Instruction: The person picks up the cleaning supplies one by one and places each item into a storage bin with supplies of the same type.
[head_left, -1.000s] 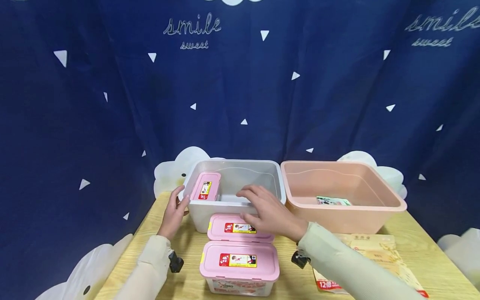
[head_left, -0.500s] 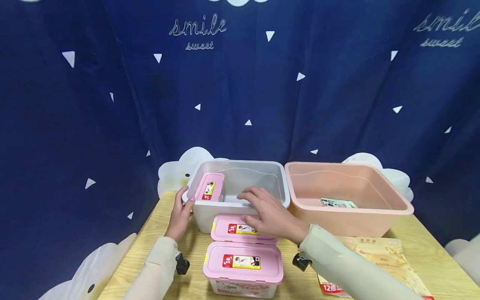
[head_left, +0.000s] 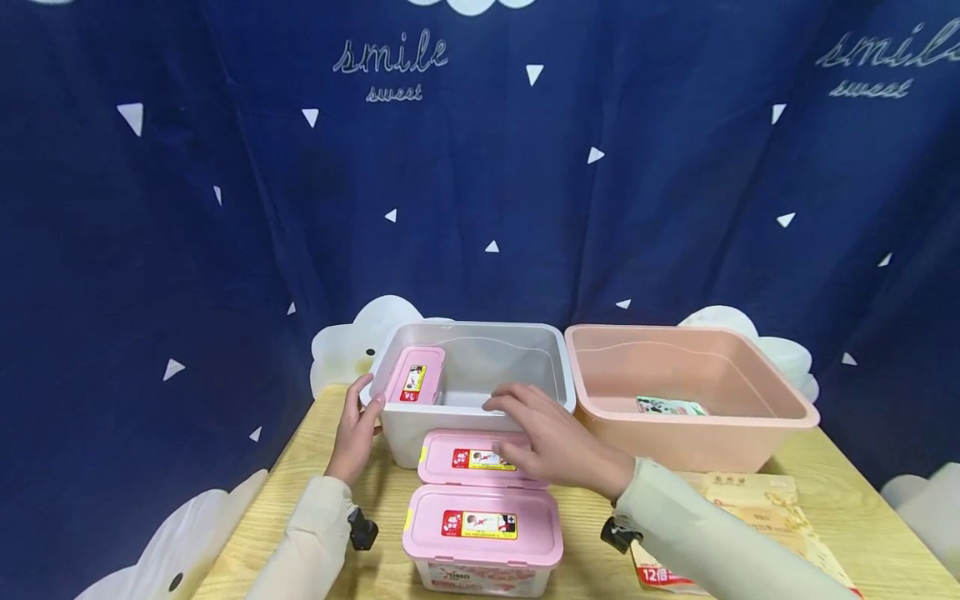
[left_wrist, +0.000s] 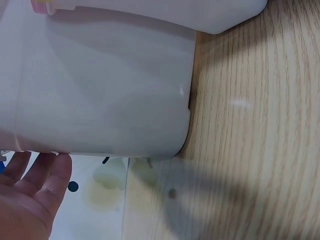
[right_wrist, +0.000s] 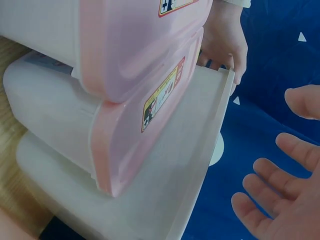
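Note:
At the left front corner of a grey plastic bin (head_left: 465,417), my left hand (head_left: 354,437) holds the rim, thumb in front and fingers along the side. The left wrist view has those fingers (left_wrist: 47,175) against the bin's wall. My right hand (head_left: 558,437) hovers over a pink-lidded box (head_left: 442,457) in front of the bin, fingers spread and holding nothing. A second pink-lidded box (head_left: 480,546) stands closer to me, right behind it in line. Inside the bin, at its left end, sits another pink-lidded box (head_left: 416,375).
A peach bin (head_left: 697,437) stands right of the grey one, with a green and white packet (head_left: 670,406) inside. A beige and red packet (head_left: 765,508) lies on the wooden table (head_left: 592,567), partly under my right sleeve. A dark blue curtain (head_left: 450,167) hangs behind.
My right hand has shifted slightly to the right over the boxes. The left hand stays at the bin's corner. The view has swayed a little; the bins and boxes keep their places.

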